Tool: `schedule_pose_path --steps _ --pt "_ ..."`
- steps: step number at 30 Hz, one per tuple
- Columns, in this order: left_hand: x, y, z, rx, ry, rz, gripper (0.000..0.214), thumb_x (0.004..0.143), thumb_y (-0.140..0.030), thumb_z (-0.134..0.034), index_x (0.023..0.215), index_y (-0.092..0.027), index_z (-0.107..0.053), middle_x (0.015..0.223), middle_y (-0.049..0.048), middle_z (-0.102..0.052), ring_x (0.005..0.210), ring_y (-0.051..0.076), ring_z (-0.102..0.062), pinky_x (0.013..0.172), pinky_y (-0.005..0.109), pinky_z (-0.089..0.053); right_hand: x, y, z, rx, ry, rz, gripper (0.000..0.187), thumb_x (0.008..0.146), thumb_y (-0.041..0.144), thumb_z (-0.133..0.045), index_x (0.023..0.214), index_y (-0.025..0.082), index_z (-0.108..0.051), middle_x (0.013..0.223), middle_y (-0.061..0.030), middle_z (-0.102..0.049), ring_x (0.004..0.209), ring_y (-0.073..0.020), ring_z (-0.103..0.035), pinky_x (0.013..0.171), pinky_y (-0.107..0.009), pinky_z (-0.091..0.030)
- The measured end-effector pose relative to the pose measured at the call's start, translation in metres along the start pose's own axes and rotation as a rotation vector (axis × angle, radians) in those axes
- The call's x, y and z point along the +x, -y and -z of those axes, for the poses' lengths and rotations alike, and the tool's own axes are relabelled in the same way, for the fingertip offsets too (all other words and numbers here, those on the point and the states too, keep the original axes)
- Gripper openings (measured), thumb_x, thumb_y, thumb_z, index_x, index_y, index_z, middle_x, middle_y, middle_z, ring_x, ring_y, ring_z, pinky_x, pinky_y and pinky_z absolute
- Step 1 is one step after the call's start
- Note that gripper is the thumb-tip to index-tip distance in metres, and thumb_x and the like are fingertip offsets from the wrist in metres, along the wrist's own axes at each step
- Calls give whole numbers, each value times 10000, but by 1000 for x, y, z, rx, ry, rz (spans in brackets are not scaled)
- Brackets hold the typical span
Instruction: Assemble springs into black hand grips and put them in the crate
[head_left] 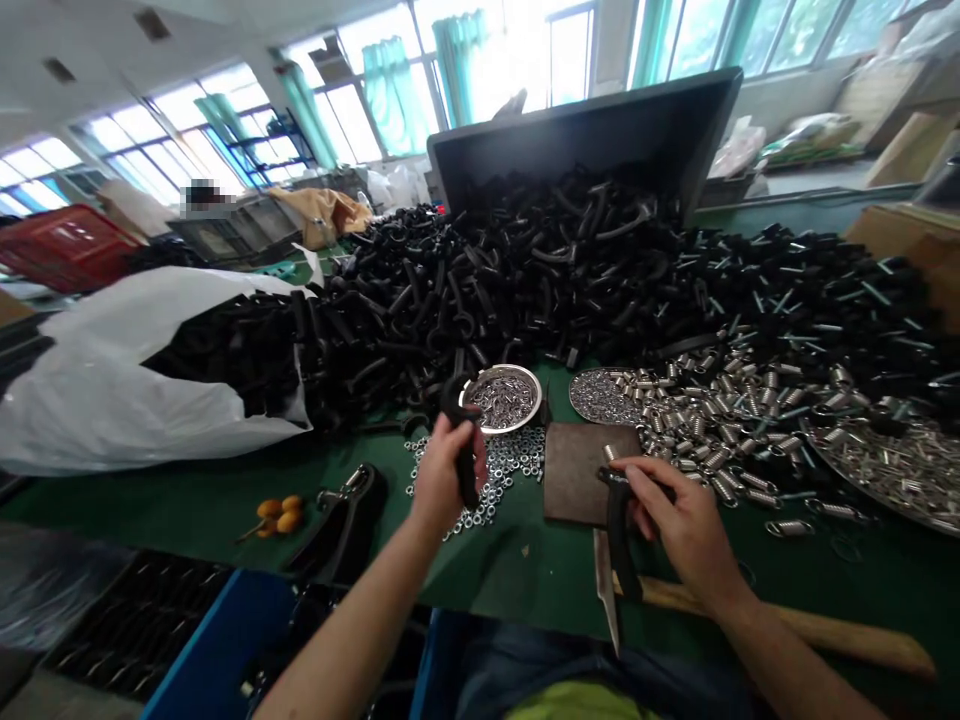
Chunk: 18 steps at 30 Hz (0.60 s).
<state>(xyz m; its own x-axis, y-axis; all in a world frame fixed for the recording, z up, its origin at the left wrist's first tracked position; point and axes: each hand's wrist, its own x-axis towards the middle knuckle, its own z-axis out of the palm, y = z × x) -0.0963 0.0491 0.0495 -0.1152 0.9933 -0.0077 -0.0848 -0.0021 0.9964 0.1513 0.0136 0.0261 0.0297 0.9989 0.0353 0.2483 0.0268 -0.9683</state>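
My left hand (442,475) is closed round a black curved plastic handle (463,440), holding it upright above a scatter of small metal washers (501,475). Fingers of my right hand (679,520) wrap a second black handle (619,525) that rests on a brown block (577,470); a small spring sits at its top end (609,453). Just beyond the left hand a round metal bowl of small silver parts (501,398) stands on the green table (210,500).
A huge heap of black handles (570,270) spills from a tipped grey bin (585,130). Metal springs (712,420) cover the right side. A white bag (112,390) of black parts lies left. A blue crate (217,650), a wooden-handled tool (787,620) and orange fruits (279,513) sit near me.
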Motion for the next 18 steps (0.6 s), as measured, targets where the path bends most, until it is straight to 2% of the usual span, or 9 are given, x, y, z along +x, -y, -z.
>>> schedule_pose_path --steps 2,3,6,10,13,15,18 --pt "-36 13 -39 -185 159 227 411 734 -357 -635 1066 -232 -428 620 -84 -384 409 41 -319 329 145 -230 -8 11 -6 -4 -46 34 344 854 458 -490 897 169 -673 425 62 -449 367 -100 -429 388 -219 -339" --pt "-51 17 -54 -237 223 298 464 688 -360 -690 1048 -228 -429 627 -92 -381 394 27 -291 320 141 -214 -12 15 -8 -26 -65 53 333 854 447 -492 873 174 -683 425 60 -463 361 -98 -432 382 -217 -336" --pt "-77 18 -81 -295 284 383 568 583 -356 -780 1022 -217 -447 622 -101 -385 384 11 -280 320 139 -205 -21 20 -11 -121 -98 150 270 856 384 -508 826 199 -702 504 35 -582 424 -105 -524 430 -207 -392" --pt "-84 10 -89 -207 222 379 598 568 -314 -796 1063 -220 -473 664 -77 -466 452 33 -368 394 150 -279 -27 24 -10 -210 -118 319 189 844 292 -538 784 208 -697 723 8 -710 650 -126 -654 596 -184 -469" --pt "-86 15 -88 -69 180 235 613 585 -319 -792 1097 -211 -472 797 -20 -551 612 90 -481 524 193 -391 -30 27 -11 -258 -173 374 177 841 255 -546 733 204 -676 670 23 -697 599 -105 -641 565 -163 -453" --pt "-89 22 -89 29 169 141 590 618 -350 -772 1101 -202 -466 826 -5 -557 661 109 -491 567 212 -408 -32 27 -12 -285 -221 404 185 841 244 -546 698 201 -655 609 37 -667 536 -91 -611 528 -160 -434" --pt "-93 29 -89 107 208 106 524 671 -395 -725 1078 -188 -470 793 -6 -544 649 112 -480 556 216 -403 -33 25 -15 -320 -253 454 188 838 237 -555 670 200 -629 557 49 -627 488 -81 -575 505 -167 -412"
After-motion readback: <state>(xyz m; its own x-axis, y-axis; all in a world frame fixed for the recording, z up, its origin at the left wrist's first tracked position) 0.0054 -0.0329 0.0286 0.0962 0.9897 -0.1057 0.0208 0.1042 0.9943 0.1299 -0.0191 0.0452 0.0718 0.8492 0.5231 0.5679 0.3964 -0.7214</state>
